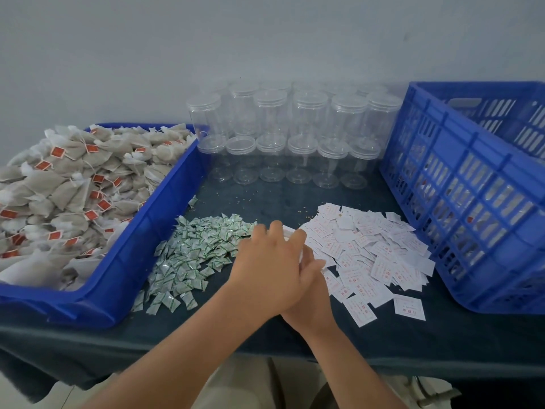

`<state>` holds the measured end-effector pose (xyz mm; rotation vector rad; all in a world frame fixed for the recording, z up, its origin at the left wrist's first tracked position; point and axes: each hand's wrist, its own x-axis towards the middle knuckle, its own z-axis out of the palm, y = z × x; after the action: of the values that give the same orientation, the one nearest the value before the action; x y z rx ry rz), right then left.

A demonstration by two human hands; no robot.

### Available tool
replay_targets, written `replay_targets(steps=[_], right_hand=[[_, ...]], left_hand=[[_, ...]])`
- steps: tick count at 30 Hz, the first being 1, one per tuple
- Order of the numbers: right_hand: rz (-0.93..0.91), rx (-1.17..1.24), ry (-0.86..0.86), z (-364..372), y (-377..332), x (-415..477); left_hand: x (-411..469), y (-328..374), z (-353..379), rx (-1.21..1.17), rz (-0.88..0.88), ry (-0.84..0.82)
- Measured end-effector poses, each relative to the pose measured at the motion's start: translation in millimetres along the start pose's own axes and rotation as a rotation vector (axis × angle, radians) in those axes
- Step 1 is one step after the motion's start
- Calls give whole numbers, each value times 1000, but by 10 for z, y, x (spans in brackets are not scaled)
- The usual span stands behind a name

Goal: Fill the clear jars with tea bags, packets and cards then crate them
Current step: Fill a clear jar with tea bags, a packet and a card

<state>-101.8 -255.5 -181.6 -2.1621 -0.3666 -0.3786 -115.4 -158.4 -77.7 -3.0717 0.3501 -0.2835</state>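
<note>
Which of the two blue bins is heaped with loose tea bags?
The solid-walled blue tray on the left, piled with tea bags; the right crate has slotted walls.

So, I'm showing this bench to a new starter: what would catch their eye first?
First the blue bin heaped with tea bags at the left, and the stacked clear jars at the back. Up front, the left hand lies over the right hand between the green-printed packets and the white cards.

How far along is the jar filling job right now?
Some filled jars seem already in the slotted crate. The left hand lies over the right hand between packets and cards; what they hold is hidden. Many empty jars remain, and the tea bag bin is heaped.
</note>
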Motion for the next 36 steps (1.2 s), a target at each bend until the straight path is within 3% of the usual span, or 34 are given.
replay_targets(steps=[3,6,8,13,17,20,23,27,33,36], right_hand=[[-73,115,39,-43,46,0],[41,355,-92,-81,124,-37],[77,471,-129,-74,107,-53],[198,615,-67,-66,50,-30],[148,319,-4,-55,-43,-51],[33,189,59,-69,-98,-33],[34,250,34,-130,-55,-38],[151,328,-50,-86,85,-43],[161,330,-64,-65,74,-42],[208,467,-77,-61,78,-29]], left_hand=[[53,-126,-11,-122,199,68],[78,-363,-36,-464,437,96],[82,-512,-27,-621,497,78],[9,-873,-21,-685,179,35],[-114,-534,46,-711,-11,-115],[-131,-86,119,-545,-185,133],[-36,-8,99,-526,-144,251],[54,-176,126,-613,-67,204],[93,-352,187,-733,-78,110],[33,-396,284,-953,-50,160]])
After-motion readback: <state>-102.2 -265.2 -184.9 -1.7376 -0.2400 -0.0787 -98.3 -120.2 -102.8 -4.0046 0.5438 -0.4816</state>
